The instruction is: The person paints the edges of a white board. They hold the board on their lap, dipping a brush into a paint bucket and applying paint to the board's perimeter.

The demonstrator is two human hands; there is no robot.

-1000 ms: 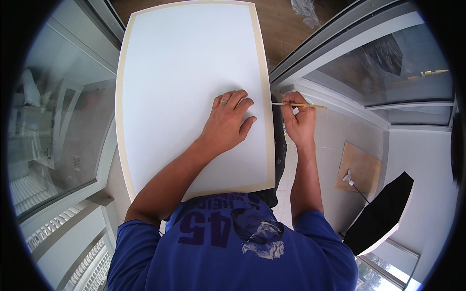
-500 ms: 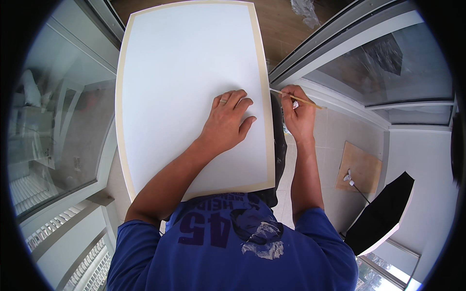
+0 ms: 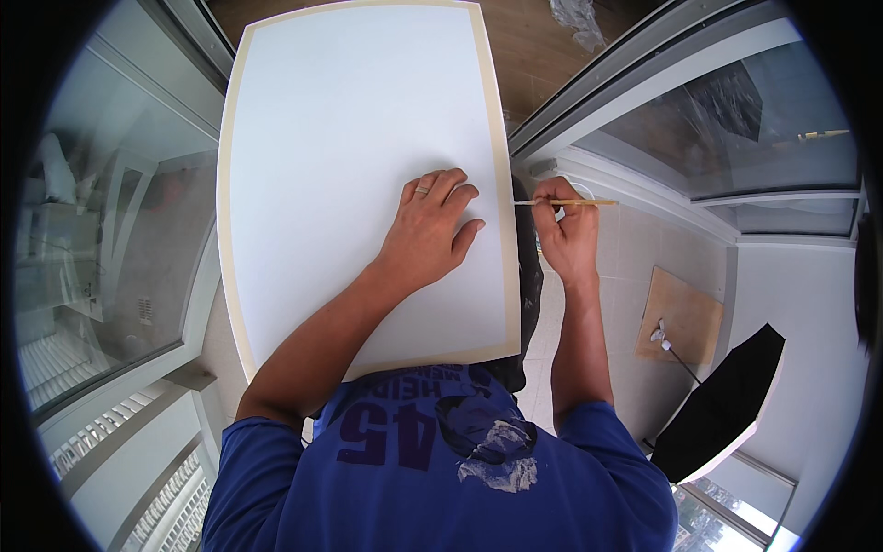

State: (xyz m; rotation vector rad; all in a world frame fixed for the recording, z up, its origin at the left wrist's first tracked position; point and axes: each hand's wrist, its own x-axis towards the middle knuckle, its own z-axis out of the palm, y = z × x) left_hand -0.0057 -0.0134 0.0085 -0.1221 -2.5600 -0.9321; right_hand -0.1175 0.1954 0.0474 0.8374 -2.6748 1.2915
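Left hand [image 3: 428, 225] empty, loosely curled, resting on white board [image 3: 354, 110] beneath it. Right hand [image 3: 568, 237] grasping thin paintbrush [image 3: 589, 201], tip left of hand, near board edge.

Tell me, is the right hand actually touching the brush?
Touching. The head view shows the right hand pinching the brush, which sticks out on both sides.

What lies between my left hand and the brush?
In the head view, a narrow bare strip of the white panel, then the tan tape along its right edge.
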